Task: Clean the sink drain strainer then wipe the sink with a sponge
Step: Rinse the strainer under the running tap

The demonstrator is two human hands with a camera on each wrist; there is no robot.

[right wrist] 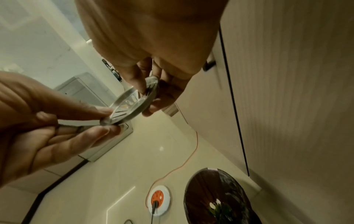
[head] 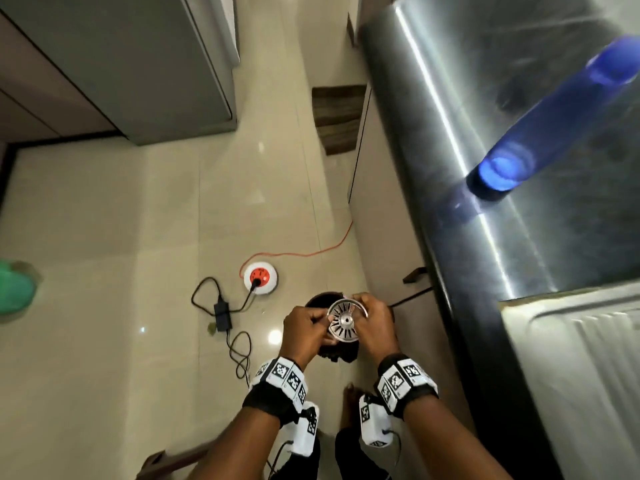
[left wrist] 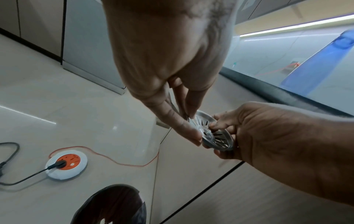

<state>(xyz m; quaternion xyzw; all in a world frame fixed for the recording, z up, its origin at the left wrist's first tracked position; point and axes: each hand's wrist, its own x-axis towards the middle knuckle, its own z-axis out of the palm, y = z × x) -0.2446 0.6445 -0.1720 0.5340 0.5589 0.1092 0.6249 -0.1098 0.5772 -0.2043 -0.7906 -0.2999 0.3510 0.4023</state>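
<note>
Above the bin: both hands hold the strainer (head: 343, 322) over the dark-lined bin (head: 337, 351) on the floor, beside the cabinet front.
Strainer: round slotted metal disc with a centre knob, tilted, clear of the sink (head: 588, 341), which lies up and to the right of the bin.
Left hand (head: 304, 329): thumb and fingertips pinch the disc's near-left rim, fingers curled.
Right hand (head: 375, 323): fingers curl round the far-right rim; a fingertip (left wrist: 214, 125) presses among the slots.
Risk, drop: the pinch is only on a thin rim, probably wet, so it could slip and fall into the bin.
Risk, spill: picked-out scraps may miss the bin mouth and land on the tiles, near the extension socket (head: 260, 277) just beyond the bin.
Bin contents: something pale and greenish shows at the bottom in the right wrist view; too dim to name.
Strainer contents: a small yellowish bit seems lodged among the slots.
Sponge: not seen.
</note>
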